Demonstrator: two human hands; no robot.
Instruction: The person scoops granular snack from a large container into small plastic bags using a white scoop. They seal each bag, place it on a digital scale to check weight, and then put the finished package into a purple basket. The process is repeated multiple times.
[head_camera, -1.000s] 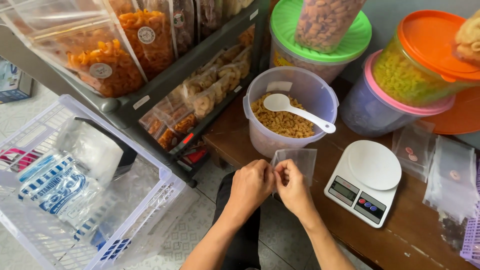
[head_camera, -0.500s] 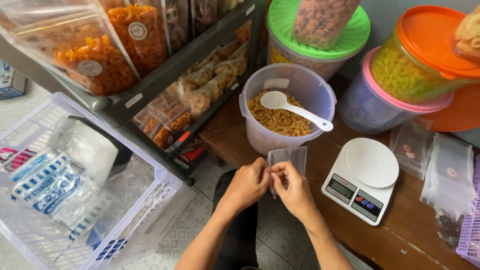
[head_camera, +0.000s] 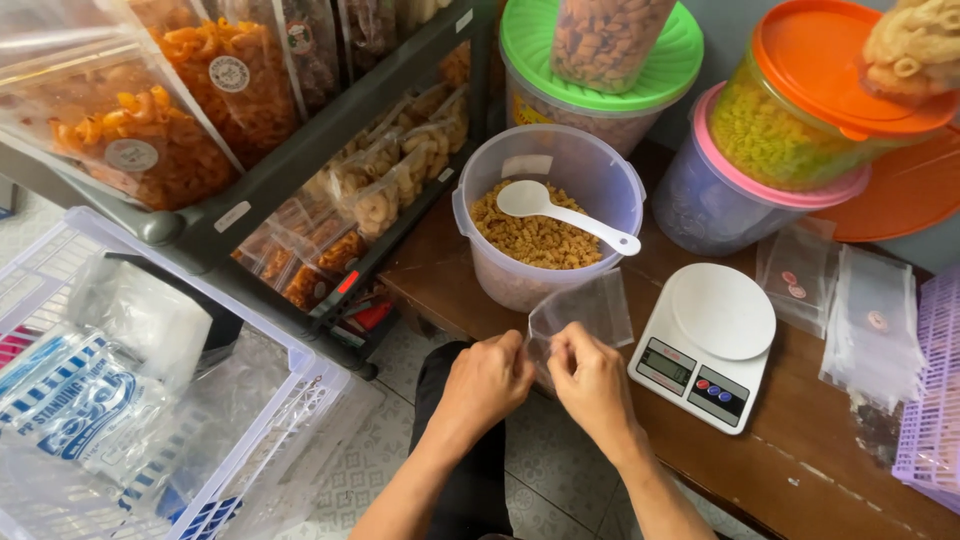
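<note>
Both of my hands pinch the lower edge of a small clear plastic pouch held over the front edge of a wooden table. My left hand grips its left corner, my right hand its right corner. Just behind the pouch stands an open clear tub of small tan snack pieces with a white plastic spoon lying in it. A white digital kitchen scale sits to the right of my right hand.
Lidded tubs stand behind: green lid, pink lid, orange lid. Spare clear pouches lie right of the scale. A dark rack of bagged snacks is on the left, a white basket of plastic bags below it.
My hands stay pinched on the pouch and have worked along its lower edge. The pouch now leans a little more to the right.
</note>
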